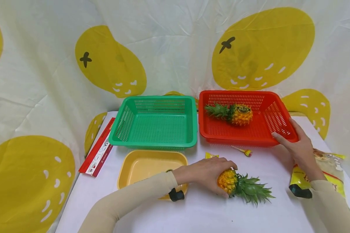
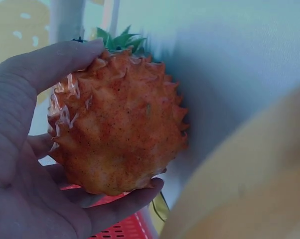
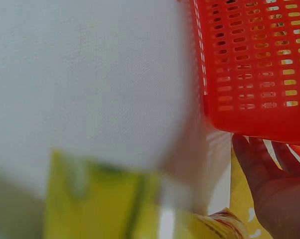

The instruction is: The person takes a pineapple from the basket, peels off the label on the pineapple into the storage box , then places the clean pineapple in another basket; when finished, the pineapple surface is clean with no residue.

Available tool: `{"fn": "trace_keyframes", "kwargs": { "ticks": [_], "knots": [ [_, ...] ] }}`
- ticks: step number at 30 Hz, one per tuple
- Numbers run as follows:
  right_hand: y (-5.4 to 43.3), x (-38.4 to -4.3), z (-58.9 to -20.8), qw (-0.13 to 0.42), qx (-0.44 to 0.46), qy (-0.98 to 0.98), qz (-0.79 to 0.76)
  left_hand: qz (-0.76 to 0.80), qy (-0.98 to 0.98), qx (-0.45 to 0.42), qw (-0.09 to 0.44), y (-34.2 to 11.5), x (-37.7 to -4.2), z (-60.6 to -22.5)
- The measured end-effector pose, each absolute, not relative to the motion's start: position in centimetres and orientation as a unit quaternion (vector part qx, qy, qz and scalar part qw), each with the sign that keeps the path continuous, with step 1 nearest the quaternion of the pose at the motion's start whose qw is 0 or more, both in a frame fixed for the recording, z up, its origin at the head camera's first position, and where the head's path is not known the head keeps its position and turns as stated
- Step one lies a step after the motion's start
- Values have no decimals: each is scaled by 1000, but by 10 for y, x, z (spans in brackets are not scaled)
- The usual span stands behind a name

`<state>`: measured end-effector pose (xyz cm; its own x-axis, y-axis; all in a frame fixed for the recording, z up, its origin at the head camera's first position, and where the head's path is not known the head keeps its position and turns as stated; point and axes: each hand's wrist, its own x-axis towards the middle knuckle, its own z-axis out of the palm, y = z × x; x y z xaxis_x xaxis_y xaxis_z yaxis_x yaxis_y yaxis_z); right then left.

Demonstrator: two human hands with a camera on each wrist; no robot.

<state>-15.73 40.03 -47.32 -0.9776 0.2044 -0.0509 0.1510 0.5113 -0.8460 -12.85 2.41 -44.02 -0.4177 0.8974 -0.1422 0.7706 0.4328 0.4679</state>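
Note:
My left hand [image 1: 207, 174] is wrapped around the yellow-orange body of a pineapple [image 1: 228, 182] lying on its side at the front of the table. Its green leaves point right. In the left wrist view, thumb and fingers curl about the spiky body of this pineapple [image 2: 120, 124]. At the back right, my right hand [image 1: 303, 152] holds the front right corner of a red basket [image 1: 230, 140], thumb at the inner rim. The right wrist view shows fingertips [image 3: 242, 147] at the rim of the basket [image 3: 259, 127]. Another pineapple [image 1: 241, 115] lies inside it.
A green basket [image 1: 153, 144] stands left of the red one. Before it sits a yellow tray [image 1: 125, 171], partly behind my left forearm. A red and white box [image 1: 97, 149] lies far left. Near the red basket are a lollipop [image 1: 247, 152] and a yellow packet [image 1: 210, 155]; a snack bag [image 1: 335, 174] lies right.

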Motion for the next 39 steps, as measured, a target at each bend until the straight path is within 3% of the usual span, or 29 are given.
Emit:
{"fn": "trace_keyframes", "kwargs": {
  "ticks": [17,25,33,39],
  "knots": [
    [402,-158,-479,31,-101,-873,475,158,826,511,175,25,-133,-434],
    [402,-159,-479,31,-101,-875,473,194,829,508,133,9,-142,-410],
    [403,-160,-478,30,-97,-879,466,263,826,481,134,-15,-153,-381],
    [402,-161,-478,23,-99,-879,465,301,826,466,105,-36,-164,-364]
  ]
}}
